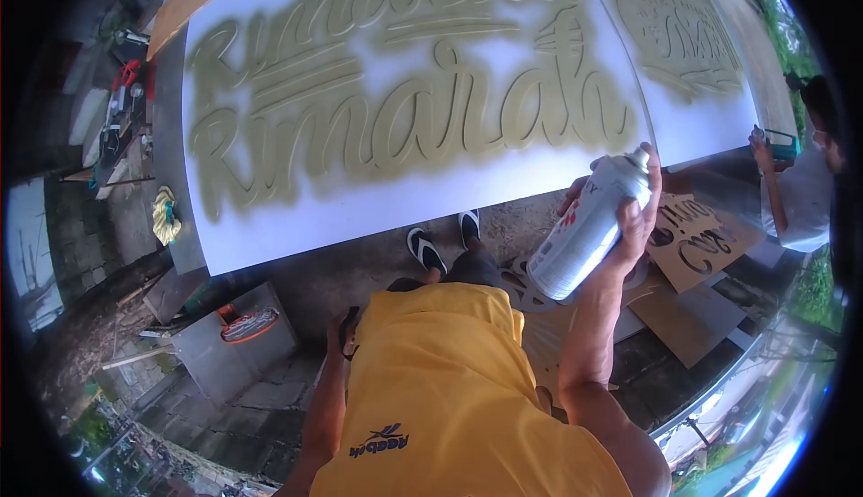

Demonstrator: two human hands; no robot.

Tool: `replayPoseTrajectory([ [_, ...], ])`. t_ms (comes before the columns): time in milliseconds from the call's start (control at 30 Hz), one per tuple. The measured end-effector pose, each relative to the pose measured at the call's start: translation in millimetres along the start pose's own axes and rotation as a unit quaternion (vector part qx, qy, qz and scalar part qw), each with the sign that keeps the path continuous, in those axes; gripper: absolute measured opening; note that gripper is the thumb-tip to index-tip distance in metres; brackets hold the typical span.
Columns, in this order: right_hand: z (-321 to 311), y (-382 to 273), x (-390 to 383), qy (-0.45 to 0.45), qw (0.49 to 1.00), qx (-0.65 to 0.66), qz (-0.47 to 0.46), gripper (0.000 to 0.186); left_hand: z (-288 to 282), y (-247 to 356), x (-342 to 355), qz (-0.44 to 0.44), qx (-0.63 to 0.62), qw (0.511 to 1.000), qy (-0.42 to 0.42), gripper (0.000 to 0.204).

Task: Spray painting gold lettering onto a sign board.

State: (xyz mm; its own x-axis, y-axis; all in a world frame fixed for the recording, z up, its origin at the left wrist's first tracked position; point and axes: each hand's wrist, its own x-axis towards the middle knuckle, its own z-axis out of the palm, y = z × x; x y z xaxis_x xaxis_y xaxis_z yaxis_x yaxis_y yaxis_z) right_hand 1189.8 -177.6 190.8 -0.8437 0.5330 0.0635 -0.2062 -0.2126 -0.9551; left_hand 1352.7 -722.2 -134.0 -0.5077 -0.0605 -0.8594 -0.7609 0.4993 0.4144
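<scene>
My right hand (636, 227) is wrapped round a white and silver spray can (575, 236). The can tilts, its nozzle end pointing up and right, with the fingertips by the nozzle. It is held over the near edge of a large white board (404, 214), which carries raised cursive lettering (431, 124) surrounded by olive-gold paint haze. At my left side hangs my left hand (345, 335), mostly in shadow beside my yellow shirt (431, 344). A dark shape shows at that hand; whether it is held or worn cannot be made out, and the fingers are unclear.
A second lettered panel (665, 39) adjoins on the right, where a person in white (802, 199) stands at its corner. Brown stencil sheets (697, 241) lie below right. A yellow cloth (165, 217) hangs left; a grey board with an orange hoop (249, 324) stands lower left.
</scene>
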Motion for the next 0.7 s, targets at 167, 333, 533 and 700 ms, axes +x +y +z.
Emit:
replayPoseTrajectory([
  [167,-2,4,1,0.237,0.944,0.222,0.064,0.068,-20,-98,50,0.014,-0.565,0.792,-0.231,0.027],
  [333,5,30,-41,0.016,1.000,0.013,-0.019,0.082,-20,-143,22,0.308,0.149,0.935,0.099,0.027],
  [533,-22,23,-55,0.253,0.963,0.091,-0.005,0.074,-45,-27,-12,0.255,0.226,0.933,0.112,0.029],
  [700,-51,28,-84,0.284,0.956,0.065,0.027,0.076,-49,-12,-21,0.023,0.046,0.998,0.036,0.026],
])
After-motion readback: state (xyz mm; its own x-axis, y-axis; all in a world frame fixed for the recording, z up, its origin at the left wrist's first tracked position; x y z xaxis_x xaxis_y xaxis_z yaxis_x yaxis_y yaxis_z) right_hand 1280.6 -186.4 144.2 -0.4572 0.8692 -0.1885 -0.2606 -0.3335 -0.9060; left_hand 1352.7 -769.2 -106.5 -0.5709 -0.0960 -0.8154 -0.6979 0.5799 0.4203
